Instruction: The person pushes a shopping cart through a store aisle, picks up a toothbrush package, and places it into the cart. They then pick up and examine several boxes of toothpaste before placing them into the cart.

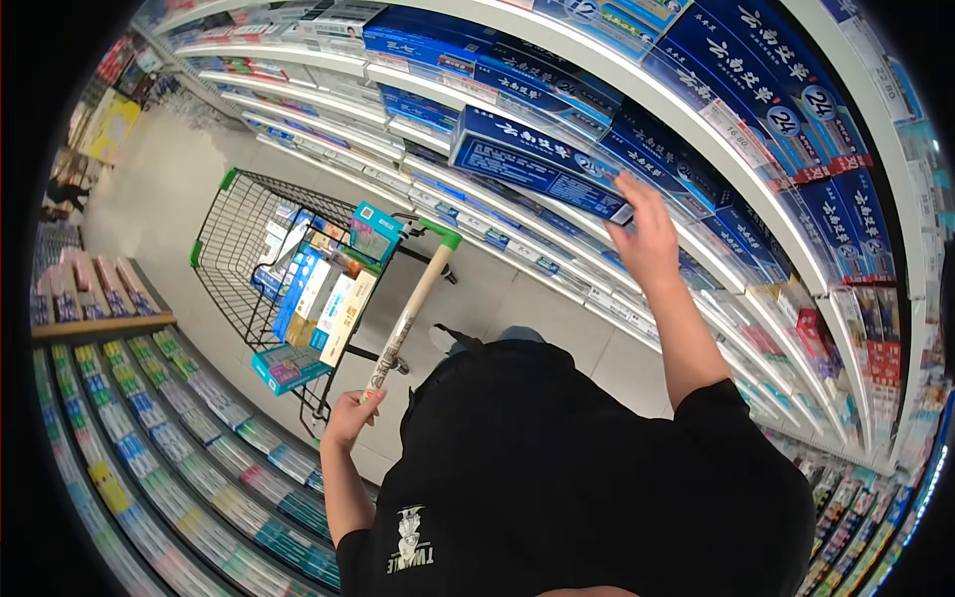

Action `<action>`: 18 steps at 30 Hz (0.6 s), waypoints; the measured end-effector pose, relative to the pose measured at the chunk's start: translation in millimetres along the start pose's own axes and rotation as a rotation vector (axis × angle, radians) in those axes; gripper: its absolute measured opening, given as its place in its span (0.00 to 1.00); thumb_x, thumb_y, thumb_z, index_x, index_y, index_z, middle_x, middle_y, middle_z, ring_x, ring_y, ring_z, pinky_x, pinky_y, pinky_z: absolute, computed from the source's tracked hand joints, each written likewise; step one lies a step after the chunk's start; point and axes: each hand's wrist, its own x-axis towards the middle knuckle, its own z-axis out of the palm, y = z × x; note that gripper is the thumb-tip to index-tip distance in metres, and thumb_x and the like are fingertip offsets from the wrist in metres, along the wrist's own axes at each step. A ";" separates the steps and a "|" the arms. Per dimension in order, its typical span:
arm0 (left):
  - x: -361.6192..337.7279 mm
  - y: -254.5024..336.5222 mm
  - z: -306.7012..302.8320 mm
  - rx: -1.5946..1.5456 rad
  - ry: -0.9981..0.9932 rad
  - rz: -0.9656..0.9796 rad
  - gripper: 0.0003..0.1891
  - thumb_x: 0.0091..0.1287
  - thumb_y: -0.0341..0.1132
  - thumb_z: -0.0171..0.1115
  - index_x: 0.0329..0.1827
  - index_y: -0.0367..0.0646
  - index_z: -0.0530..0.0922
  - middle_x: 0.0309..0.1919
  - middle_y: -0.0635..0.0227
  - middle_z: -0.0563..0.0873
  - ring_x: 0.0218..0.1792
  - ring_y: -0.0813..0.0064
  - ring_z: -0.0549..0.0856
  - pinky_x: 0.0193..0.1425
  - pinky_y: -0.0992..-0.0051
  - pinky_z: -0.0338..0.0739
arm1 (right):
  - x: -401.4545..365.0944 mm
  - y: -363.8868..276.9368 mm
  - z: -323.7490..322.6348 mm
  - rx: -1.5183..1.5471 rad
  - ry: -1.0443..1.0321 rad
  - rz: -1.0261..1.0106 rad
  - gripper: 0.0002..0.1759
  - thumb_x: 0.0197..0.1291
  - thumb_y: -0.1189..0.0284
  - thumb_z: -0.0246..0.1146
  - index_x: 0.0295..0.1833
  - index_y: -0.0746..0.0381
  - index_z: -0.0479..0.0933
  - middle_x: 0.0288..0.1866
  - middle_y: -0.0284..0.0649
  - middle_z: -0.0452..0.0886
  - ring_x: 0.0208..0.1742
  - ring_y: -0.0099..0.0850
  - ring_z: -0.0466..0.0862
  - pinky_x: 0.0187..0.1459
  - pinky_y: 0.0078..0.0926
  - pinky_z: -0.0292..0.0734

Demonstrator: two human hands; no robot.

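Observation:
My right hand holds one end of a long dark-blue box with white lettering, fingers on top and thumb below. The box is tilted, in front of the shelf with similar blue boxes. Lower left, my left hand is closed round the end of the beige handle of a shopping cart. In the wire cart lie several packages, among them a teal box, a white and gold box and another teal box.
Shelves packed with boxed goods curve along the right side. A low rack of toothbrush packs stands at the lower left, with pink packages on a ledge behind it. Grey tiled floor runs between them.

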 end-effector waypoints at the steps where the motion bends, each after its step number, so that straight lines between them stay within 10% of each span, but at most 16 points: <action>1: 5.9 4.1 -6.5 0.015 -0.070 -0.018 0.24 0.71 0.51 0.75 0.28 0.38 0.85 0.21 0.73 0.84 0.23 0.82 0.82 0.31 0.76 0.77 | 3.9 0.5 -0.6 -0.034 0.041 -0.028 0.37 0.42 0.85 0.77 0.63 0.61 0.81 0.65 0.42 0.85 0.62 0.41 0.87 0.60 0.34 0.86; 6: 42.1 -12.7 -29.4 -0.050 -0.343 0.006 0.10 0.67 0.31 0.66 0.28 0.35 0.85 0.22 0.67 0.86 0.24 0.77 0.85 0.33 0.75 0.80 | 8.8 3.1 -13.5 -0.278 0.101 -0.156 0.36 0.40 0.86 0.75 0.62 0.62 0.83 0.64 0.45 0.86 0.56 0.42 0.88 0.56 0.35 0.87; 18: 62.2 -31.4 -36.3 -0.126 -0.342 0.173 0.07 0.60 0.27 0.62 0.25 0.36 0.83 0.21 0.70 0.84 0.24 0.78 0.81 0.32 0.75 0.75 | -6.1 49.4 -43.1 -0.510 0.033 0.159 0.35 0.45 0.81 0.80 0.64 0.61 0.80 0.63 0.46 0.85 0.63 0.46 0.86 0.60 0.39 0.85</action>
